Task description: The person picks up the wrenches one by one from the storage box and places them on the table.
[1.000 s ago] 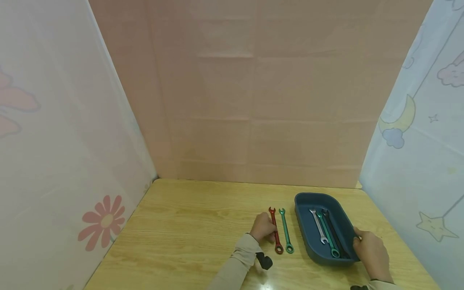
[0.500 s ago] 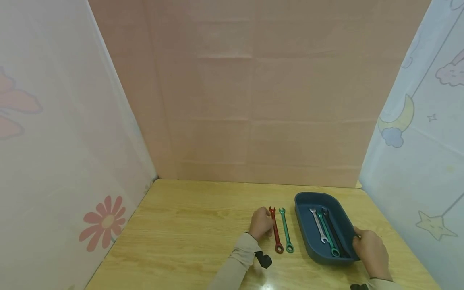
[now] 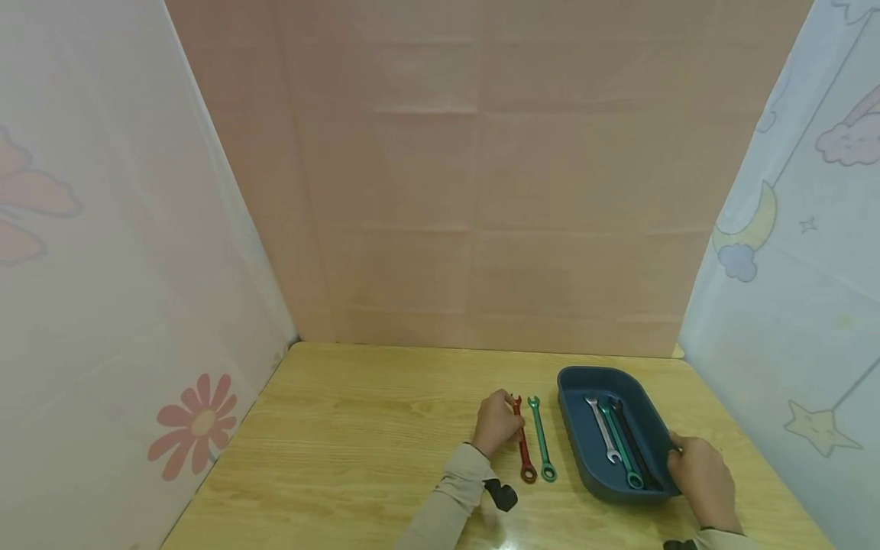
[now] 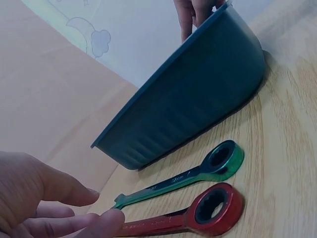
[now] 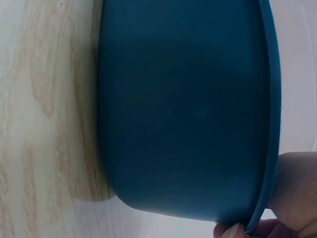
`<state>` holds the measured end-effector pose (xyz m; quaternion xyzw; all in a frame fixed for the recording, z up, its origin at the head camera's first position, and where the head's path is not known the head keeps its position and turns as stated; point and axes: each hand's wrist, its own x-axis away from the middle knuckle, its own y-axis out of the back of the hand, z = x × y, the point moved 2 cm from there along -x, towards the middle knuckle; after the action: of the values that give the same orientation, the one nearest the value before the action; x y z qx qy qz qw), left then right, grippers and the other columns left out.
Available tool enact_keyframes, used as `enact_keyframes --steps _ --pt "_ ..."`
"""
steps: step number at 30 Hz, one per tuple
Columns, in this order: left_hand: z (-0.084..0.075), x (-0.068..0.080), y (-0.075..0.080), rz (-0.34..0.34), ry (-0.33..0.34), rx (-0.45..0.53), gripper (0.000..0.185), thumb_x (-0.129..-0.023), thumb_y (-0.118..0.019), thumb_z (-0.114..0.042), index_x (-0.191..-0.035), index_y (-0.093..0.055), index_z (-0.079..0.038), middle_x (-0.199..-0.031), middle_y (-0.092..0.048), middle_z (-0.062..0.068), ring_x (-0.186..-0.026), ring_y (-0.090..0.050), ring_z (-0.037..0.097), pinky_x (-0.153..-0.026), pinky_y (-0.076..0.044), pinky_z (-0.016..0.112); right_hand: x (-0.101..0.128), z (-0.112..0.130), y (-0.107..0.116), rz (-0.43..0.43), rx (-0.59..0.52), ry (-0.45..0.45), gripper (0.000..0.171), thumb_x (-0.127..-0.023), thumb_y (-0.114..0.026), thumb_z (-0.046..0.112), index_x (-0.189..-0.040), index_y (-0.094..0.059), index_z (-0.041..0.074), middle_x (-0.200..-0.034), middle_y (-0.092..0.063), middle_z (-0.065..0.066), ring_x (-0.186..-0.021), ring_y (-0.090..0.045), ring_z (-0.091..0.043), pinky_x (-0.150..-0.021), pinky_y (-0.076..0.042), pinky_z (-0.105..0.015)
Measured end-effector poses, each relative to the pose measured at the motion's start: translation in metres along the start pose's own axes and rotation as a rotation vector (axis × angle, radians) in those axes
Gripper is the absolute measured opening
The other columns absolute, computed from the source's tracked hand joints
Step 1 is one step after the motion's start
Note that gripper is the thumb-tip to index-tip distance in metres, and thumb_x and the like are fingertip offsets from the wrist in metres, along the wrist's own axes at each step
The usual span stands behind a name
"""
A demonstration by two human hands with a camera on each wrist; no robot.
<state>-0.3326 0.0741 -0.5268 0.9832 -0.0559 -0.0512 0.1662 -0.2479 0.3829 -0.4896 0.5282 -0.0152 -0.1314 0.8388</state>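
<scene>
Left hand (image 3: pixel 498 422): being held pretty loose, thumb spread from the fingers, with a clear gap being shown between them in the left wrist view. The handle of the red wrench (image 3: pixel 525 451) is being overlapped by the fingertips; actual contact can't really be told.
Red wrench: being supported by the table (image 3: pixel 378 435), just left of the green wrench (image 3: pixel 541 439). It's shiny, ring end being pointed toward the person, forked end being partly hidden by the fingers in the head view.
Green wrench: being laid out nearly parallel, also glossy, between the red one and the blue tray (image 3: pixel 639 401).
Right hand (image 3: pixel 704 477): being curled at the near right corner, tray rim being pinched between thumb and fingers.
Blue tray: being rested on the table's right side, sort of a deep rounded rectangle.
Tray contents: a silver wrench (image 3: pixel 603 431), a second green wrench (image 3: pixel 622 445) and a black tool (image 3: pixel 634 443) are being held inside, lying close together lengthwise.
</scene>
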Motion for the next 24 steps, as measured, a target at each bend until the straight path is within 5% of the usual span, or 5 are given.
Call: enact_keyframes --steps 9,18,24 --pt "-0.008 -0.002 0.001 -0.018 -0.074 -0.008 0.034 -0.079 -0.074 0.01 -0.11 -0.061 0.009 -0.064 -0.062 -0.001 -0.043 -0.06 0.008 -0.042 -0.047 0.019 0.001 0.0 0.001 0.007 -0.007 0.004 0.04 -0.086 -0.055 -0.002 -0.124 -0.057 -0.014 -0.107 -0.062 -0.039 -0.055 -0.049 -0.023 -0.043 -0.039 -0.038" --pt "-0.015 -0.001 0.001 -0.011 -0.082 0.08 0.038 -0.079 -0.074 0.013 -0.113 -0.062 0.004 -0.074 -0.063 0.005 -0.056 -0.069 0.025 -0.048 -0.054 0.022 0.002 0.001 0.001 0.018 -0.012 0.017 0.04 -0.087 -0.054 -0.001 -0.125 -0.057 -0.014 -0.112 -0.058 -0.041 -0.056 -0.049 -0.023 -0.044 -0.039 -0.038" --pt "-0.015 -0.001 -0.001 0.001 -0.081 0.126 0.04 -0.08 -0.073 0.013 -0.116 -0.061 0.003 -0.078 -0.061 0.005 -0.055 -0.068 0.018 -0.051 -0.056 0.023 0.003 0.003 0.002 0.026 -0.019 0.005 0.041 -0.088 -0.053 -0.001 -0.126 -0.056 -0.014 -0.114 -0.057 -0.042 -0.055 -0.048 -0.023 -0.044 -0.038 -0.037"
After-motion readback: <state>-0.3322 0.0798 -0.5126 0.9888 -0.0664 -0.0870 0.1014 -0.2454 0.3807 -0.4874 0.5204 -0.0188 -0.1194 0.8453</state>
